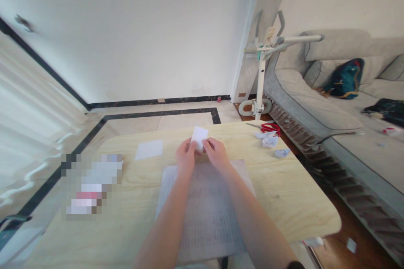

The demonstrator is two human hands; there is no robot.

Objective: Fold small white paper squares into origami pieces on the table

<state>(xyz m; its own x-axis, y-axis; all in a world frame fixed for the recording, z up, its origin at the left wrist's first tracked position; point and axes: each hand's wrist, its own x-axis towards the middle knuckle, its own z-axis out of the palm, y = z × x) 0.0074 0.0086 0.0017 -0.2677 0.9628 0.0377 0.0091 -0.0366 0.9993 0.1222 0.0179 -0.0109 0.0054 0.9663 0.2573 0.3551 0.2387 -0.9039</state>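
Note:
My left hand [185, 156] and my right hand [216, 154] meet above the far middle of a light wooden table [284, 185]. Both pinch a small white piece of paper [199, 136] that stands up between the fingertips. Under my forearms lies a large printed sheet [208, 214]. A flat white paper square [149, 149] rests on the table to the left of my hands.
Red-handled scissors [269, 127] and crumpled white paper scraps [270, 140] lie at the table's far right. A blurred-out patch covers items at the left. A grey sofa [318, 105] with a teal bag [344, 79] stands to the right, a white stand [260, 75] beside it.

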